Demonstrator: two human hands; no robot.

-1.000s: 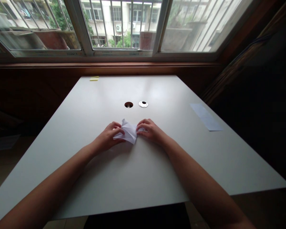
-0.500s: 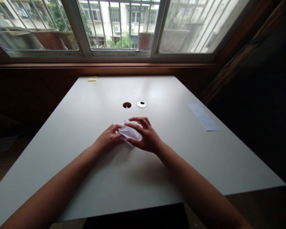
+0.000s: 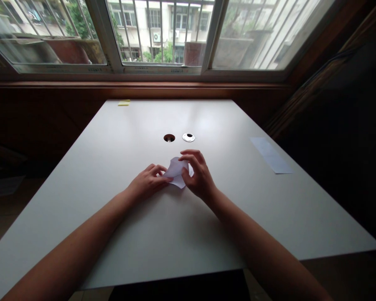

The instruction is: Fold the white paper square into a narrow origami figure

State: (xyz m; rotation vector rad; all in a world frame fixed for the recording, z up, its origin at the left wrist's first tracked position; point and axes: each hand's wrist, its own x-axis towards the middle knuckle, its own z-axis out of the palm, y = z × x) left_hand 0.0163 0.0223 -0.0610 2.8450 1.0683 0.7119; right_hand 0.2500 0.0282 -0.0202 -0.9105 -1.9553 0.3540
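Note:
A small folded piece of white paper (image 3: pixel 176 171) lies on the white table (image 3: pixel 163 234) between both hands. My left hand (image 3: pixel 148 183) rests on the table with its fingertips pinched on the paper's left edge. My right hand (image 3: pixel 199 174) curls over the paper's right side, thumb and fingers gripping a raised flap. Part of the paper is hidden behind my right fingers.
A round cable hole (image 3: pixel 169 138) and a white cap (image 3: pixel 188 137) lie beyond the paper. A strip of white paper (image 3: pixel 271 154) lies near the right edge. A yellow note pad (image 3: pixel 123 103) sits at the far edge below the window.
My right hand moved from the paper's right corner to over it, then lifted a flap upward. The paper's shape changed from spread flat to partly raised. My left hand stayed put.

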